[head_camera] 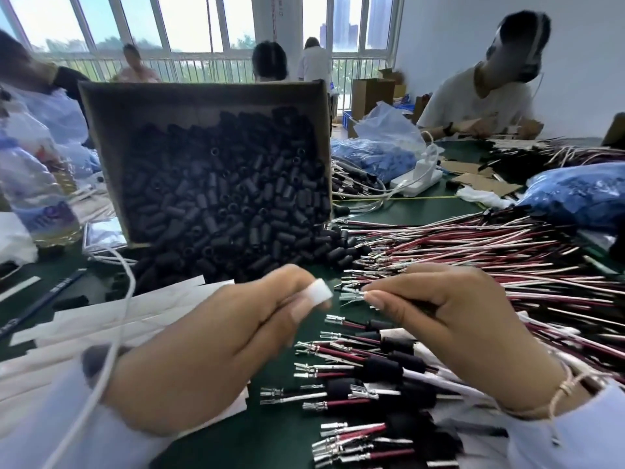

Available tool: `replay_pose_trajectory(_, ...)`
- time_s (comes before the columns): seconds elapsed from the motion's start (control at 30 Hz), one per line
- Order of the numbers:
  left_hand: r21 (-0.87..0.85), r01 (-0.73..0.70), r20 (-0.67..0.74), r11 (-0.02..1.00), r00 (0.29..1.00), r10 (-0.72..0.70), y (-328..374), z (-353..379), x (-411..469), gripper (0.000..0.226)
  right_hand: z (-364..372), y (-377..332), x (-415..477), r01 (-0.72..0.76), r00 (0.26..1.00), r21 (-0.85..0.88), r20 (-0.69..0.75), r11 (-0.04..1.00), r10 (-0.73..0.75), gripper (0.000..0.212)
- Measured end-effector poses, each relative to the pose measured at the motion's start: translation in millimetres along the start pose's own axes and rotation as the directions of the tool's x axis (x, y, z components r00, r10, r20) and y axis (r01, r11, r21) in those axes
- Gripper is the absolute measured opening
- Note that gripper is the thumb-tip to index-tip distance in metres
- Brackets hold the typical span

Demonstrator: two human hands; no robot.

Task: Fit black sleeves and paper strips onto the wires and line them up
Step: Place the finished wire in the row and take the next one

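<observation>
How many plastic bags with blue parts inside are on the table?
2. The middle bag lies just right of the cardboard box; the right bag lies at the picture's right edge, beyond the loose wires. Others may be hidden behind the box.

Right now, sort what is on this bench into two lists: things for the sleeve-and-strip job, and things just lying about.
For the job:
- left hand pinching a paper strip
- right hand pinching a wire
- cardboard box of black sleeves
- loose wire pile
- finished wires in a row
- stack of paper strips

Lying about:
- plastic bottle
- blue bag
- white power strip
- dark pencil
</observation>
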State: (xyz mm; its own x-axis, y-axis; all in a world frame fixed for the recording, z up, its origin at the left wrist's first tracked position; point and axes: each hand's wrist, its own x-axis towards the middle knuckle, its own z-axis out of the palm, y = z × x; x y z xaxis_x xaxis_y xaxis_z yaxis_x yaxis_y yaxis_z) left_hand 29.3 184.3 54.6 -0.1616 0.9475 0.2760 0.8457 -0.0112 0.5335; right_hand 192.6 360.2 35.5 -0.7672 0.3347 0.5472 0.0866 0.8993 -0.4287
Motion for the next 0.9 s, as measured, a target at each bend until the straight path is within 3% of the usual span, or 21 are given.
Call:
replay_pose_trajectory(0.07,-0.026,-0.069,-0.005,0.997,0.998,0.069,2,2,14,0.040,-6,4,0,-0.025,0.998,0.095,-0.058,0.995,0.030,0.027)
replay_pose_trajectory(0.2,-0.069,-0.096,-0.001,0.993,0.995,0.097,-3,5,39,0.035,-17,4,-3,0.001,0.987,0.189,-0.160,0.982,0.030,0.020)
replay_pose_trajectory(0.63,-0.187,-0.152,-0.069,0.970,0.987,0.142,-6,8,45,0.029,-19,-4,-8,0.094,0.975,0.179,-0.217,0.979,-0.054,0.016)
replay_pose_trajectory(0.9,0.039,-0.160,-0.093,0.986,0.982,0.163,1,10,41,0.032,-14,-4,-9,0.063,0.982,0.029,-0.179,0.998,-0.057,0.015)
